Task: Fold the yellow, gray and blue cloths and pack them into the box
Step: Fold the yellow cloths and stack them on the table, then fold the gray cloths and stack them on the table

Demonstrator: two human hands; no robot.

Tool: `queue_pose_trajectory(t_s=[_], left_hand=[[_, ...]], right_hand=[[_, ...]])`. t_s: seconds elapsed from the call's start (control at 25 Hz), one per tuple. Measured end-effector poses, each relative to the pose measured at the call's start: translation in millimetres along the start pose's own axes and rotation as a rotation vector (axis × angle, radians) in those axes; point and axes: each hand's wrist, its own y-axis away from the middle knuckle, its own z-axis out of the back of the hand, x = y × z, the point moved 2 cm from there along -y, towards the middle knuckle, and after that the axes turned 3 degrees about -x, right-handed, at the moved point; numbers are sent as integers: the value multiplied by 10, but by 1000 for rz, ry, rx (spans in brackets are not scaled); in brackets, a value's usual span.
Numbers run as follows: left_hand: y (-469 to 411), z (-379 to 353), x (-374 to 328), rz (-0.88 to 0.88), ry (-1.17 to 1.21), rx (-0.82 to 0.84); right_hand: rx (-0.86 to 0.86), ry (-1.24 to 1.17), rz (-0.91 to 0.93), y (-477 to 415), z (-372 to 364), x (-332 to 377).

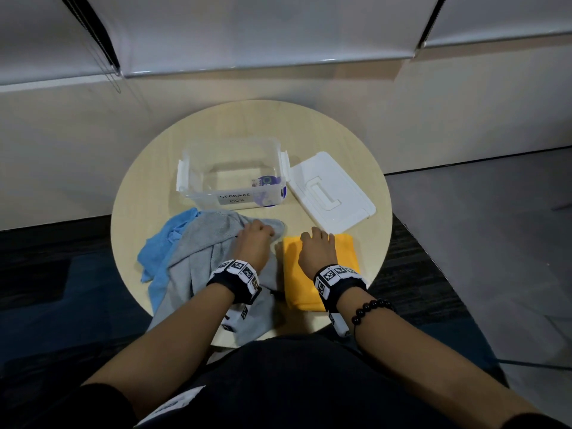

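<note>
A folded yellow cloth (346, 258) lies flat at the front right of the round table (309, 134). My right hand (316, 250) rests on its far left part, fingers curled at the cloth's far edge. A crumpled gray cloth (198, 252) spreads over the front left and hangs off the table's near edge. My left hand (252, 246) lies on it, fingers curled into the fabric near its far corner. A blue cloth (164, 243) is bunched partly under the gray one on the left. The clear storage box (232, 173) stands open behind the cloths.
The box's white lid (331, 193) lies flat to the right of the box, just behind the yellow cloth. Something small and purple shows through the box's bottom. A pale wall runs behind the table. Dark carpet surrounds it.
</note>
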Motion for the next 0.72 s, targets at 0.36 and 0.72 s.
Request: queue_pose_trajectory(t_s=[0.36,0.72], left_hand=[[-2,493,1010,339,-49,-102],[37,1784,811,27,755,-380]], right_hand=[[41,-244,117,-149,219,672],[-26,-1116,318,-284,976,1428]])
